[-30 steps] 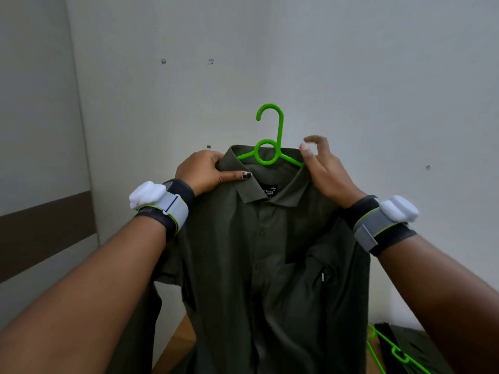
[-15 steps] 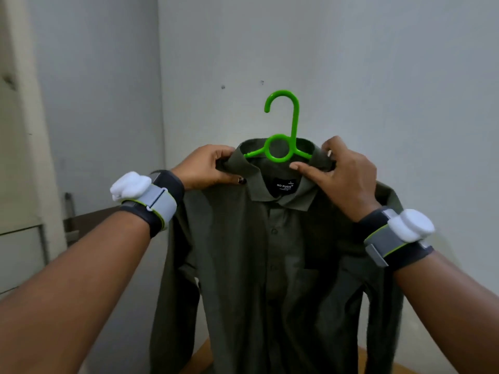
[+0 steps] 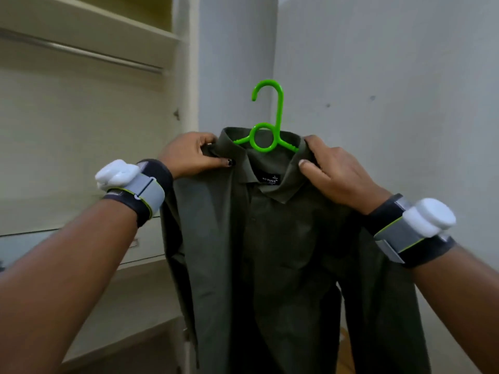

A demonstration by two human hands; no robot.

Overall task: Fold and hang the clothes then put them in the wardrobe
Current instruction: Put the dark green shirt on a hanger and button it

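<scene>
Head view.

Shirt (image 3: 270, 252) is held up in the air on a hanger (image 3: 266, 122), in the middle of the frame and clear of any surface. Its long axis runs vertical, collar (image 3: 243, 157) at the top, with the body and sleeves hanging down past the lower edge of the frame. The front faces the camera. The hanger hook stands upright above the collar, with its open side turned left toward the wardrobe (image 3: 81, 130). The hook is on nothing.

Left hand (image 3: 189, 155) grips the shoulder just left of the collar. The thumb lies across the front and the fingers are curled behind the cloth. Right hand (image 3: 337, 174) grips the other shoulder, thumb on the collar flap and fingers folded over the top edge. Each wrist carries a dark band with a white unit, one left (image 3: 135, 190) and one right (image 3: 415, 228).

The open wardrobe fills the left side, pale cream inside. A metal rail (image 3: 81, 52) runs under a shelf (image 3: 94, 28) near the top, well above and to the left of the hook. Pale horizontal panels (image 3: 145, 244) sit lower down. A plain grey-white wall (image 3: 378, 76) with a few small marks stands behind and to the right.

The shirt is dark olive and buttoned, its collar spread open. A black label (image 3: 270, 179) with white lettering sits inside the neck. The hanger is bright green plastic, with a ring where the arms meet the hook stem.
</scene>
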